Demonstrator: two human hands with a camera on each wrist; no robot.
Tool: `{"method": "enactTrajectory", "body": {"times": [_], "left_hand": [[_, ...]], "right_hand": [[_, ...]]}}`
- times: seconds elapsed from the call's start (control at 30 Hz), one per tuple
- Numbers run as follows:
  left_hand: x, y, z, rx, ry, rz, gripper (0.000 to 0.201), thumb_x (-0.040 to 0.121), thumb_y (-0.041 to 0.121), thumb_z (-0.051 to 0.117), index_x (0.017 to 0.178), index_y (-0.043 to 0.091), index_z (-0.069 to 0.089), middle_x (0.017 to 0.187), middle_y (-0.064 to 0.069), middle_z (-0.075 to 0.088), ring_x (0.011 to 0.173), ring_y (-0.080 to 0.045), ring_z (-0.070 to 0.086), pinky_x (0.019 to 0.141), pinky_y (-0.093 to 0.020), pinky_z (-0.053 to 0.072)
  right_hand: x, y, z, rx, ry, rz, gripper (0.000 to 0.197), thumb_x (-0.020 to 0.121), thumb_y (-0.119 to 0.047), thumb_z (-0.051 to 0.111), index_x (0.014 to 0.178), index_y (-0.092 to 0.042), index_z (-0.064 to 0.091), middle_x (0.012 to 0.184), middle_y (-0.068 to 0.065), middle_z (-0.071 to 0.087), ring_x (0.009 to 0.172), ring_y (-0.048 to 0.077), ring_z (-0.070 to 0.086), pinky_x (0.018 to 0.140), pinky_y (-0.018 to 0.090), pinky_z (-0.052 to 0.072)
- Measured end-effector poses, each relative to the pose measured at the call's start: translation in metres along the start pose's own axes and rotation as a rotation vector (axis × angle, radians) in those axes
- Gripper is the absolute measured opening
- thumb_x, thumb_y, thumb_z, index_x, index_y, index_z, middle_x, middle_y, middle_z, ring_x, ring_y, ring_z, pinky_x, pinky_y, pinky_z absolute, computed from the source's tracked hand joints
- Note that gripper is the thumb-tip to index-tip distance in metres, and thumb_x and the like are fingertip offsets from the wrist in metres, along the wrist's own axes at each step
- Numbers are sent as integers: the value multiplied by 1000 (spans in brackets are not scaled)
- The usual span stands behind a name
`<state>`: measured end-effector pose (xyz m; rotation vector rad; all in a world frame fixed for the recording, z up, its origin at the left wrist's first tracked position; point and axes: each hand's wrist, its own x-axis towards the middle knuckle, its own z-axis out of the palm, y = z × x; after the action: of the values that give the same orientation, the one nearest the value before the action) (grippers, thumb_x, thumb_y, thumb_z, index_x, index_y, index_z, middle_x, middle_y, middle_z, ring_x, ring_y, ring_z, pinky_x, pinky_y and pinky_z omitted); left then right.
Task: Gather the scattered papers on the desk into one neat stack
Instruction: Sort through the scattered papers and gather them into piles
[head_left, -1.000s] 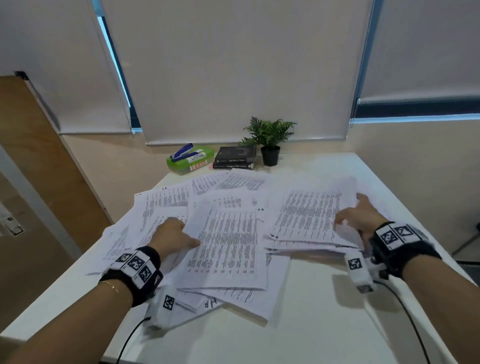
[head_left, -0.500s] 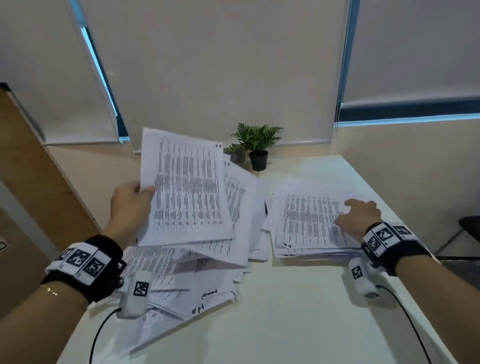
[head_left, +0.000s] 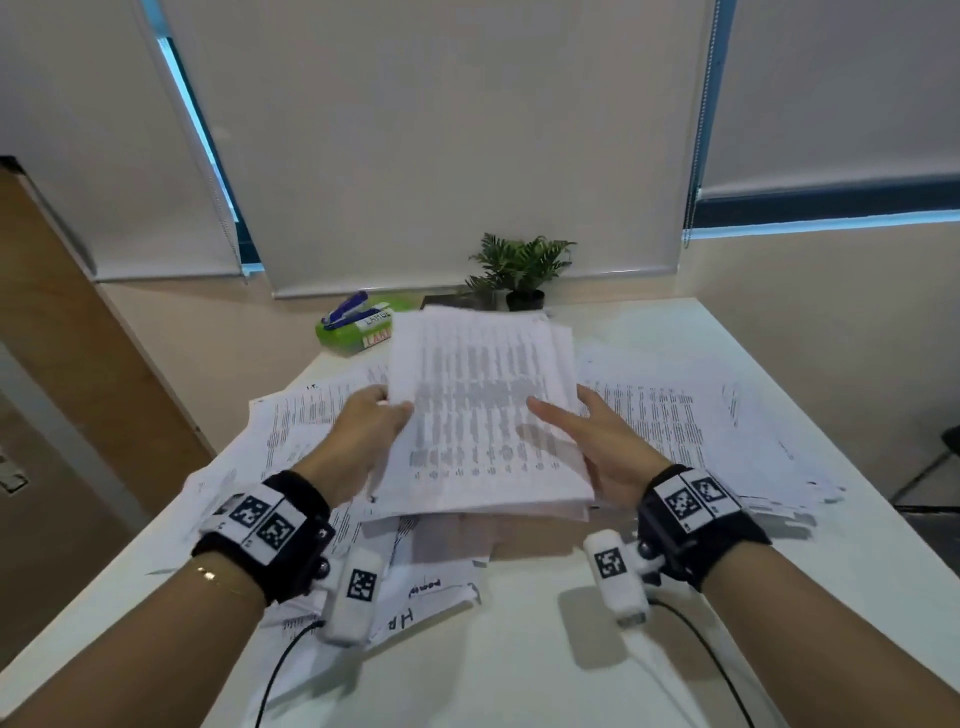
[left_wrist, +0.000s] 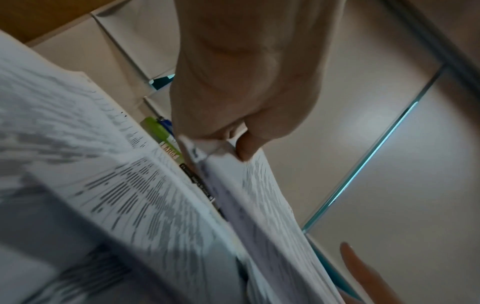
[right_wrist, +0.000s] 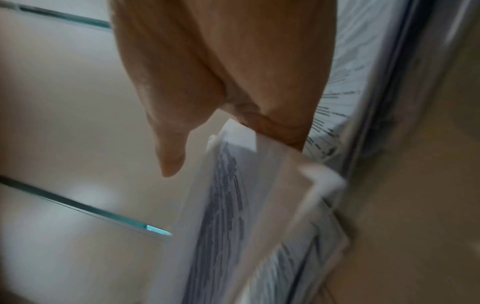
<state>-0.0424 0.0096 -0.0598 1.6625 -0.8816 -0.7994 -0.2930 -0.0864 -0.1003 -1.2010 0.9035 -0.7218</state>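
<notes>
**Lifted bundle of papers held above a paper-strewn desk**

While the white desk (head_left: 597, 649) carries everything else, its left and middle parts lie under loose printed papers (head_left: 306, 415), overlapping at odd angles, and a flatter pile of sheets (head_left: 670, 415) covers its right side. Above the middle of the desk a bundle of papers (head_left: 483, 415) is raised clear of the surface, its print blurred. The left hand (head_left: 363, 431) grasps the bundle's left edge, thumb on top and fingers underneath; the left wrist view shows the thumb (left_wrist: 249, 148) pinching the sheets. The right hand (head_left: 602, 441) is at the bundle's right edge, its fingers lying fairly straight across the top sheet; in the right wrist view the edge sits against the hand, but whether the fingers curl round it cannot be told. At the desk's far edge stand a green box (head_left: 353, 327) with a blue stapler (head_left: 345, 307) on it and a small potted plant (head_left: 522, 270).
</notes>
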Motion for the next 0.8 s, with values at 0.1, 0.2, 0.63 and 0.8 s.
{"method": "enactTrajectory", "body": {"times": [0.1, 0.2, 0.63, 0.8], "left_hand": [[9, -21, 9, 183, -156, -51, 24, 108, 17, 60, 131, 9, 62, 94, -9, 74, 63, -18, 69, 63, -30, 56], [22, -30, 9, 354, -27, -23, 51, 104, 34, 68, 148, 12, 54, 130, -11, 65, 101, -22, 66, 90, -36, 55], [51, -57, -12, 370, 121, -189, 63, 70, 12, 96, 118, -4, 59, 117, -11, 70, 102, -37, 72, 91, -49, 62], [54, -32, -34, 606, 372, 94, 23, 98, 28, 71, 84, 10, 71, 79, -10, 73, 76, -33, 72, 64, -33, 53]], "right_hand": [[7, 13, 4, -60, 33, -35, 77, 86, -3, 81, 149, -19, 38, 122, 2, 67, 107, 22, 69, 90, 45, 59], [10, 15, -14, -187, 182, -103, 82, 90, 5, 72, 155, -23, 31, 123, -7, 59, 105, 14, 61, 88, 28, 50], [19, 33, -46, -253, 296, -113, 104, 89, -2, 77, 164, -31, 13, 172, 2, 13, 156, 28, 21, 119, 43, 28], [18, 33, -49, -366, 253, -105, 47, 92, -7, 74, 137, -19, 64, 150, 0, 54, 145, 25, 42, 118, 44, 31]]}}
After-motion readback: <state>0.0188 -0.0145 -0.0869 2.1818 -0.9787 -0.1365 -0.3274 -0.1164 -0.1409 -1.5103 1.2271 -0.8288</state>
